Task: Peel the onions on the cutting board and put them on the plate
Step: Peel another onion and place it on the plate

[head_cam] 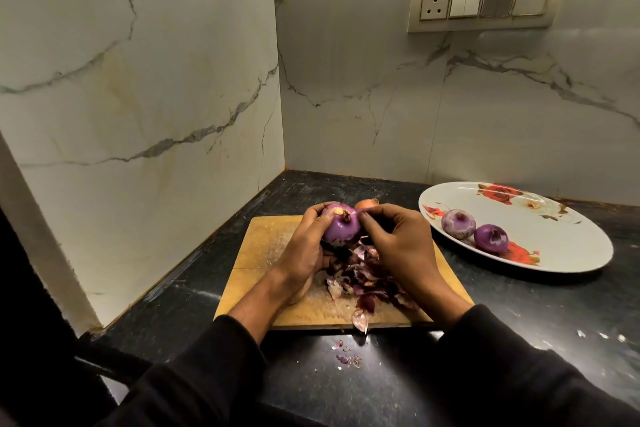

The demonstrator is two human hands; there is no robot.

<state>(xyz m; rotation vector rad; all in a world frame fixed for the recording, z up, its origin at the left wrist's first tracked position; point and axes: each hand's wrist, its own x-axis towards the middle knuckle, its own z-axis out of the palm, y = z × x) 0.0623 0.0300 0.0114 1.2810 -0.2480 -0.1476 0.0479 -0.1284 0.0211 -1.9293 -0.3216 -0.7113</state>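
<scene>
The person's left hand cups a purple onion above the far part of the wooden cutting board, its fingers curled round the onion's left side and underside, so the bulb is held and not resting on the wood. The onion's axis runs roughly upright and tips a little toward the right hand: its root tuft faces up and slightly to the right. That is what the next pull turns on, since the right hand lies just to the right of the bulb with its fingertips pinched at that top end, seemingly nipping a thin strip of skin there, though what they hold is too small to tell surely. Most of the bulb already shows smooth and glossy, so peeling looks nearly done. Loose skins are heaped on the board below the hands. Behind the held bulb an unpeeled brown onion peeks out. The plate stands to the right, well apart, bearing two peeled onions, so the right hand is the nearer one for carrying across.
</scene>
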